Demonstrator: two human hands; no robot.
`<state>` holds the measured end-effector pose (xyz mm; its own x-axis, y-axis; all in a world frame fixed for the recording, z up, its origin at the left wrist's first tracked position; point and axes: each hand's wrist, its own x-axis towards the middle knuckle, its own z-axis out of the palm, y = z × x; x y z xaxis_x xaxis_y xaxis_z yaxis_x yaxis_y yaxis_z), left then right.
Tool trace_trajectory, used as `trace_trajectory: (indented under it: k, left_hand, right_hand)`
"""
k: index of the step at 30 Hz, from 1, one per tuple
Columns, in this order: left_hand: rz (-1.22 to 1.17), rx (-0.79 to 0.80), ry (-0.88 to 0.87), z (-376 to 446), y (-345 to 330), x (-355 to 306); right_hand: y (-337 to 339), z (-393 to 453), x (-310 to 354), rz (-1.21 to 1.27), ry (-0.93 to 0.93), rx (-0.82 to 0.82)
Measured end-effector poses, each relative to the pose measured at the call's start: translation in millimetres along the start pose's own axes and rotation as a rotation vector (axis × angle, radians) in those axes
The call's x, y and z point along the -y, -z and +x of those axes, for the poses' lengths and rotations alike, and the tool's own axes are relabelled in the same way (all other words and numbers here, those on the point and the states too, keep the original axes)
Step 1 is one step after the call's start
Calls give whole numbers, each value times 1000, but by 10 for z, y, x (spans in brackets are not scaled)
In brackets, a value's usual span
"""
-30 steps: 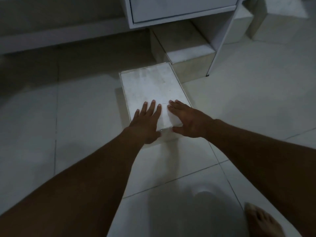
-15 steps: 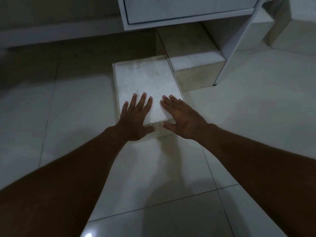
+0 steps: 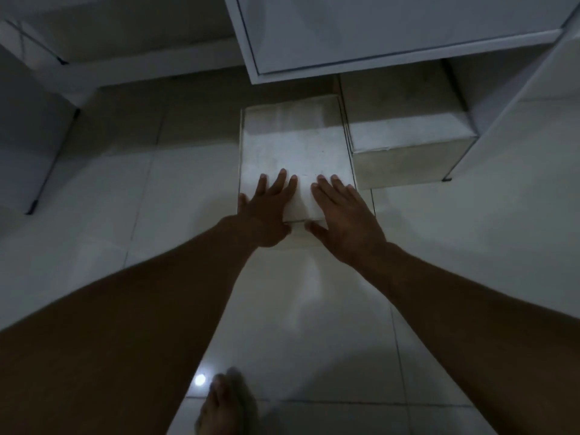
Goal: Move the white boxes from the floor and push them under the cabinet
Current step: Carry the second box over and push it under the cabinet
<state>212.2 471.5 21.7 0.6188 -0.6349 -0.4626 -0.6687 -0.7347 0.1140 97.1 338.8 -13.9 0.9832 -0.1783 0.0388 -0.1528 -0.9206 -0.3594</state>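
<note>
A: What stands at the far left?

B: A dim white furniture panel [image 3: 25, 146] with a dark foot on the tiled floor [image 3: 103, 221]. The light is poor, so I can tell little more about it.

A: And the left hand?

B: The left hand [image 3: 266, 211] lies flat on the near end of the white box [image 3: 292, 146], fingers spread and pointing away from the person, thumb down over the box's near edge. The grip is apart: palm pressing, nothing clasped.

A: Where is that box?

B: On the floor, its far end just reaching under the front edge of the white cabinet [image 3: 376, 32]; most of its top is out in the open.

A: The right hand?

B: The right hand [image 3: 342, 215] lies flat beside the left one on the same near end, fingers extended, thumb at the near edge. Its grip is apart too, closed on nothing.

A: Farther right?

B: A second white box [image 3: 405, 130] sits just beside the first, their long sides touching or nearly so; I cannot tell which. It lies farther in under the cabinet, next to the cabinet's upright side panel [image 3: 514, 98].

A: Anything near the bottom?

B: A bare foot [image 3: 226, 406] on the floor, blurred, beside a small bright reflection on the tile.
</note>
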Motion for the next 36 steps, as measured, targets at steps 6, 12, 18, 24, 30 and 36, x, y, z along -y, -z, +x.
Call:
trace_trajectory:
  k: [6,12,18,24,30,36]
  left_hand:
    - [-9,-167,3,254,-117,-23]
    - [-33,-252,-9,502,-118,86]
    - [-27,-272,-13,785,2,151]
    - [-10,-281,-31,987,153,204]
    - [-9,-294,-42,1086,221,233]
    - [-1,-288,-36,1189,242,277]
  right_hand:
    - [29,188,-196,-8,53,-115]
    - [124,373,-466,-249,-124,-183]
    - [220,640,-759,-335,-331,-65]
    - [131,786,-817,-253,-360,-108]
    - [91,803,-744,-289,-400,-159]
    - [46,839,-698,-328,-443,-177]
